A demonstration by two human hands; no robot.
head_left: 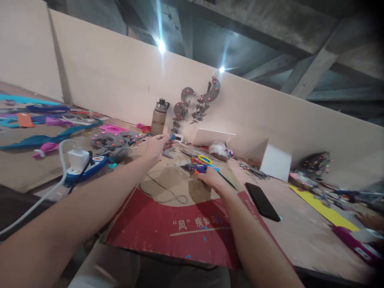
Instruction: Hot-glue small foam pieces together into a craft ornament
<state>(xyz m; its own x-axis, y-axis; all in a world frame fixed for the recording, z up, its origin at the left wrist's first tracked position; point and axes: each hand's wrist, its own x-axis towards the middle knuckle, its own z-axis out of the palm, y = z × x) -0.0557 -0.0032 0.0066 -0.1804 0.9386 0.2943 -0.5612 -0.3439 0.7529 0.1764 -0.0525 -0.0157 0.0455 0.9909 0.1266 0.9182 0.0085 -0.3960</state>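
My right hand (210, 178) is wrapped round a blue hot glue gun (201, 168) with an orange trigger, its dark nozzle end pointing left. My left hand (156, 147) is raised over the far left of the cardboard, fingers pinched together at a small blue piece (173, 137). Just below those fingers is a grey crescent-shaped piece (169, 153); I cannot tell whether they touch it. Scissors with yellow handles (204, 159) lie beyond the glue gun. A thin cord (162, 196) loops across the red and brown cardboard (144, 224) between my forearms.
A water bottle (159, 117) stands by the partition, where grey ornaments (210, 93) hang. Grey felt pieces (109, 140) and a power strip (87, 170) lie left. To the right are a black phone (262, 201), a yellow sheet (322, 206) and another person's hand (370, 220).
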